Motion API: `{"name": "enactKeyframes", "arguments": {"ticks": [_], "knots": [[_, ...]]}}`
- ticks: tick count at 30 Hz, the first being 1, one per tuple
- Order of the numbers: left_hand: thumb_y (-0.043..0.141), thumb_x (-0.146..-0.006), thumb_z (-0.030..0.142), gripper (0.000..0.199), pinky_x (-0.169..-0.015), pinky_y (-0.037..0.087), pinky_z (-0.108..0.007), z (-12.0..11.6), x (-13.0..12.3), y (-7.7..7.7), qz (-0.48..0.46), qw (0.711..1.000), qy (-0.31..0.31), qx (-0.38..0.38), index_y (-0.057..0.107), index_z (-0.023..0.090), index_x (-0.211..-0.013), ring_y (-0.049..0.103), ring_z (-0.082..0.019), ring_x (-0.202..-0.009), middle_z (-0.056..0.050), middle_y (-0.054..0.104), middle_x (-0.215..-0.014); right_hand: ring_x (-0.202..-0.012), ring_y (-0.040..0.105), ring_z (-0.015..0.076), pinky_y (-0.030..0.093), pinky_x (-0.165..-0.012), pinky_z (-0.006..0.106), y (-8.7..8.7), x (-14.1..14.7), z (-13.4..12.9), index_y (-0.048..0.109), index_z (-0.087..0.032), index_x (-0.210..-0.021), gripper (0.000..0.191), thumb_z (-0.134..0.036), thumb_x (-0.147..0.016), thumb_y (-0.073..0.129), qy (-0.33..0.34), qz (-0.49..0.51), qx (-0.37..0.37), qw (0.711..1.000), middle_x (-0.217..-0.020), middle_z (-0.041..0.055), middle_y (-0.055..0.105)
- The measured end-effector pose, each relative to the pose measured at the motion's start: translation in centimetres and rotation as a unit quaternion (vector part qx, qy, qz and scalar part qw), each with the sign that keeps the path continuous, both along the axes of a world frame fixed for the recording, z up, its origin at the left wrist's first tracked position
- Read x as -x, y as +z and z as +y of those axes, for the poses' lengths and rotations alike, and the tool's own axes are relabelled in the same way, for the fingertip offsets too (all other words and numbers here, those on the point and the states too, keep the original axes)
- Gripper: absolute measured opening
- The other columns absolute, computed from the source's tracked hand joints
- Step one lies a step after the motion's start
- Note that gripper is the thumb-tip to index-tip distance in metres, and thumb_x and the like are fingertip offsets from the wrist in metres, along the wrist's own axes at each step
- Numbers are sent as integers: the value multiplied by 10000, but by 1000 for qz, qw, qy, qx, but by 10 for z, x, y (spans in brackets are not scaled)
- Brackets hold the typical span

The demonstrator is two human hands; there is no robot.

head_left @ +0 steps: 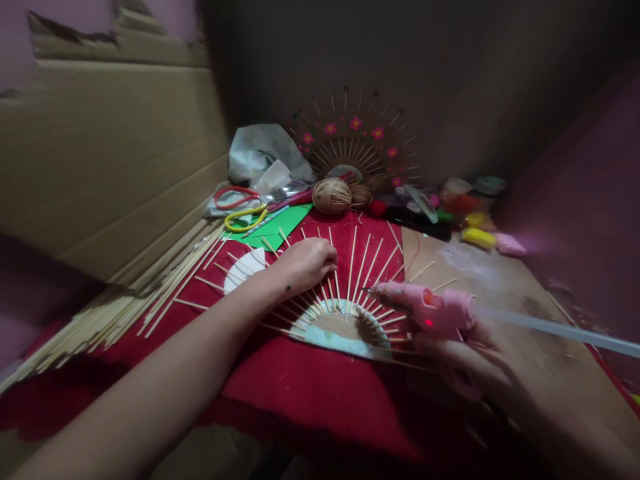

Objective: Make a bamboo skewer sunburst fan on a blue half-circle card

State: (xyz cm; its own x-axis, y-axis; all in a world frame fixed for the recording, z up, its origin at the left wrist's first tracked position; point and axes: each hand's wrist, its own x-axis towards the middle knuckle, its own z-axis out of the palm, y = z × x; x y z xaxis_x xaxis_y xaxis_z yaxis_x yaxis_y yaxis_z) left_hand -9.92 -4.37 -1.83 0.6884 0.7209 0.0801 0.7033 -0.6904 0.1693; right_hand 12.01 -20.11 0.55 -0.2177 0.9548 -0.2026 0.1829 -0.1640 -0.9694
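My right hand (465, 353) grips a pink hot glue gun (450, 310) with a red light on its side and a clear glue stick out of its back. Its nozzle points left, above thin wooden sticks (367, 267) spread like a fan. Their inner ends meet a pale, half-round base (320, 337) lying on red cloth. Over the fan's upper middle is my left hand (317, 260), fingers closed in a pinch at one of the sticks; the fingertips are partly hidden. A white cut piece (245, 270) lies beneath the left-side sticks.
Loose sticks (135, 303) lie in a bundle at left, beside a cardboard sheet (115, 153). Behind the fan are scissors (245, 208), green paper (273, 230) and a twine ball (333, 195). A flowered stick fan (355, 143) stands at the back. Yellow tube (479, 238) at right.
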Motion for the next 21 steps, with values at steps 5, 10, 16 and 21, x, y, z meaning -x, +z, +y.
{"name": "enactKeyframes", "arguments": {"ticks": [5, 10, 16, 21], "knots": [[558, -861, 261, 181, -683, 419, -262, -1, -3, -2, -15, 1000, 22, 13, 693, 147, -823, 589, -160, -754, -71, 675, -820, -916, 670, 250, 572, -743, 356, -5, -3, 0, 454, -254, -1406, 582, -271, -841, 591, 11, 22, -2, 1000, -1158, 89, 670], [603, -818, 200, 77, -714, 422, -258, -4, 1, -1, -69, 998, 6, 9, 666, 154, -818, 584, -154, -780, -48, 660, -822, -811, 671, 227, 572, -657, 327, -9, -4, 1, 476, -279, -1391, 579, -300, -826, 597, 12, 2, -15, 1000, -1155, 64, 674], [574, -821, 202, 147, -734, 427, -283, -2, 11, 4, -79, 993, 78, 32, 711, 154, -841, 600, -162, -781, -67, 687, -863, -685, 650, 221, 561, -578, 332, -8, -2, 1, 515, -292, -1364, 567, -332, -804, 595, 6, -58, -45, 997, -896, 40, 730], [571, -838, 259, 169, -699, 422, -285, -8, 4, -5, -44, 996, 33, 65, 711, 167, -829, 592, -165, -762, -58, 670, -824, -823, 656, 249, 565, -725, 387, 2, 1, 4, 560, -277, -1325, 546, -376, -789, 596, 21, -70, -75, 995, -1042, 61, 712]]}}
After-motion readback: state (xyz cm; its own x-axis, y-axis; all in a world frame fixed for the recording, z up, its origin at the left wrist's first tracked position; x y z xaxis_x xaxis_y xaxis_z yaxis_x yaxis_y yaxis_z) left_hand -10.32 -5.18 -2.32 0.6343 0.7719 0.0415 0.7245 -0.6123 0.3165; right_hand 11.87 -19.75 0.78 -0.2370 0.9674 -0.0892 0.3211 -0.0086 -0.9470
